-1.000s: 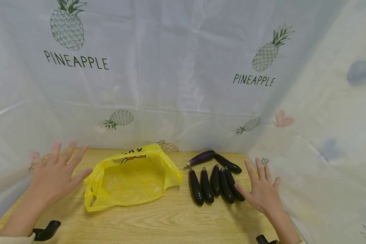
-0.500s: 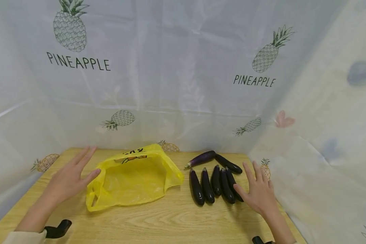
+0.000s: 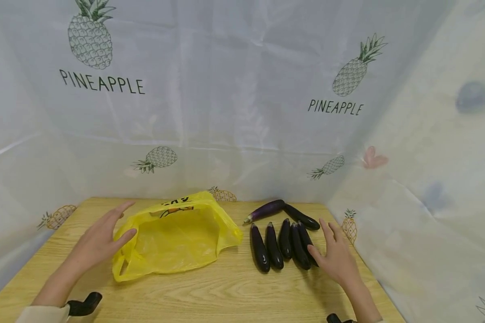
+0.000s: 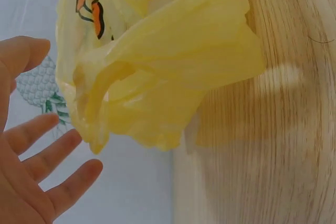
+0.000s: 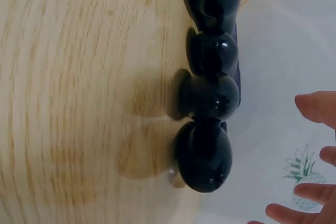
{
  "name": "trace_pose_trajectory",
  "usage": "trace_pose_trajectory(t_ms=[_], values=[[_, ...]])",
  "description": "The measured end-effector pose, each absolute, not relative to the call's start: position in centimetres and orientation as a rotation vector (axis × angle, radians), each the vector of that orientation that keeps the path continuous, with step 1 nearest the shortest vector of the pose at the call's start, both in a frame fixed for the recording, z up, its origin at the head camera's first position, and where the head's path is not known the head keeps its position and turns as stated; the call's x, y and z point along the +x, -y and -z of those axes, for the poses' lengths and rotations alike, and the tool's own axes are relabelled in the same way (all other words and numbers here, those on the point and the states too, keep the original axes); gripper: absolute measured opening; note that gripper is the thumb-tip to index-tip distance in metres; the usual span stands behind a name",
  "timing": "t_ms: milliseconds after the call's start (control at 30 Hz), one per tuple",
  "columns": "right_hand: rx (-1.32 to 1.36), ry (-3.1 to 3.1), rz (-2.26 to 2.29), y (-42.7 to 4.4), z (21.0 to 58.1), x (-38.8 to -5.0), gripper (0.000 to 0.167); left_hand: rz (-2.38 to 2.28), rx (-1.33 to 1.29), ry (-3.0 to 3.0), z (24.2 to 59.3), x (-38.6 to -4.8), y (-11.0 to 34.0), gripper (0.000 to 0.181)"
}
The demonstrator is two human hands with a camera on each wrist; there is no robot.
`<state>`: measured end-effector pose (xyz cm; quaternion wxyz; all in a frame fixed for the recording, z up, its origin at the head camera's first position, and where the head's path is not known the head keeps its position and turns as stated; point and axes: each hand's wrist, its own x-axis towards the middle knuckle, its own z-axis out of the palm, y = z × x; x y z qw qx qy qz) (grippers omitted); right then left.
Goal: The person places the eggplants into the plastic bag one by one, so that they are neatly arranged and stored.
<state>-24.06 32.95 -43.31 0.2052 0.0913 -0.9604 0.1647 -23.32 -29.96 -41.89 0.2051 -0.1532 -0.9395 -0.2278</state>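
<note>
A yellow plastic bag (image 3: pixel 178 242) lies on the wooden table, its mouth gaping toward me and a handle loop at its left. My left hand (image 3: pixel 99 240) hovers at the bag's left side, thumb and fingers spread and holding nothing. In the left wrist view, fingers (image 4: pixel 76 184) appear close to the bag's handle; whether they touch it I cannot tell. Several dark eggplants (image 3: pixel 260 247) lie in a row right of the bag. Over the row's right end is my right hand (image 3: pixel 338 260), fingers extended and gripping nothing, partly covering the rightmost eggplant (image 3: pixel 307 242).
Behind the row, a purple eggplant (image 3: pixel 265 210) and a darker eggplant (image 3: pixel 302 216) lie end to end. A pale sheet (image 3: pixel 234 112) printed with pineapples hangs at the back and both sides. Bare wood of the table (image 3: pixel 210 296) shows in front of the bag.
My left hand has moved right and lower, toward the bag's left side, and turned more sideways. My right hand has shifted slightly left over the eggplants. Bag and eggplants stay put.
</note>
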Motion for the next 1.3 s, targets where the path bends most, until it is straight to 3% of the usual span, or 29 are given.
trace_pose_trajectory(t_ms=[467,1300], values=[[0.173,2.739,-0.699,-33.5,44.7,-24.3,0.075,0.756,-0.491,2.593,42.9,-23.7,30.5,0.073],[0.161,2.796,-0.899,-33.9,46.9,-25.2,0.069,0.826,-0.609,2.547,44.4,-24.2,30.5,0.049]])
